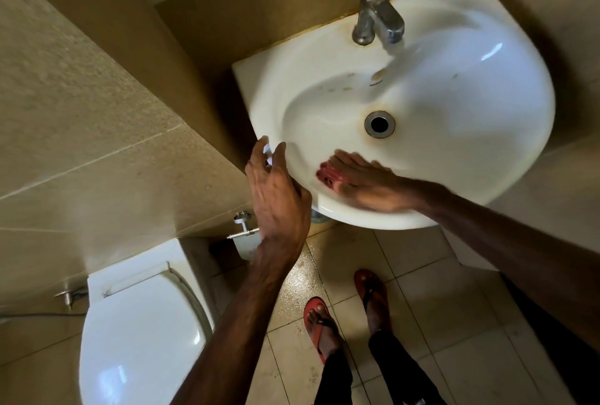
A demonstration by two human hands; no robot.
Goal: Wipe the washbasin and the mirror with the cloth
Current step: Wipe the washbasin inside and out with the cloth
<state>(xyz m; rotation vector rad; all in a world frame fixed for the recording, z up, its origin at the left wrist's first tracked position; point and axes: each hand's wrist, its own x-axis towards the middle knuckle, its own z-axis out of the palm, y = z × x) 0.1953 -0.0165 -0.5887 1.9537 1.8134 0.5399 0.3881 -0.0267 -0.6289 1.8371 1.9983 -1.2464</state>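
Note:
A white washbasin [454, 106] is fixed in the corner, with a metal drain [379, 124] at its middle and a chrome tap [376, 8] at the back. My right hand [367, 184] lies flat inside the bowl near the front rim, pressing a red cloth [328, 174] against the porcelain; it is blurred. My left hand [276, 184] rests on the basin's front left rim, fingers apart over the edge. No mirror is in view.
A white toilet [139, 333] with its lid down stands at the lower left, under a tiled ledge [97, 112]. A wall valve [243, 219] sticks out beside it. My feet in red sandals [319, 323] stand on the tiled floor below the basin.

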